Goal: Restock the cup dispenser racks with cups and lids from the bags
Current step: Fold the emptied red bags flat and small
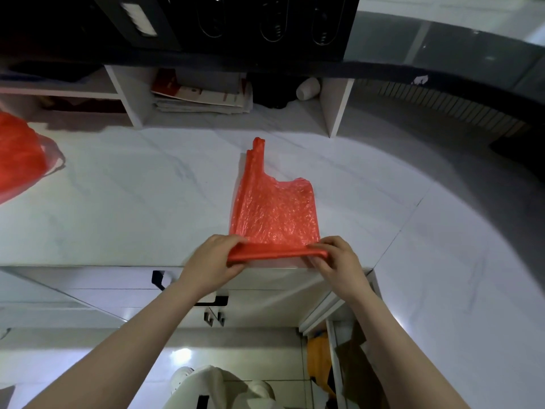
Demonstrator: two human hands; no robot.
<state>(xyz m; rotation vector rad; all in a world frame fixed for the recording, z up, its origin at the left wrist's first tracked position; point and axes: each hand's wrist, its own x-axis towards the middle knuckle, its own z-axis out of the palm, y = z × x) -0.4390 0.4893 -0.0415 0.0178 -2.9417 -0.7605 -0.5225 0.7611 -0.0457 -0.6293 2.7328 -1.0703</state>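
Note:
An empty red plastic bag (pixel 275 212) lies flat on the white marble counter (pixel 132 202), its handles pointing away from me. Its near end is folded over into a thick strip at the counter's front edge. My left hand (pixel 219 256) pinches the left end of that fold and my right hand (pixel 336 256) pinches the right end. A second red bag (pixel 17 157), bulging, sits at the far left of the counter. The black cup dispenser rack (pixel 265 22) with oval slots stands at the top, above the shelf. No cups or lids are visible.
Under the rack, white shelf cubbies hold stacked papers (pixel 203 98) and a white bottle (pixel 308 88) lying on its side. Below the counter edge are white drawers with black handles (pixel 159 278). An open cabinet (pixel 327 364) at lower right holds orange and brown items.

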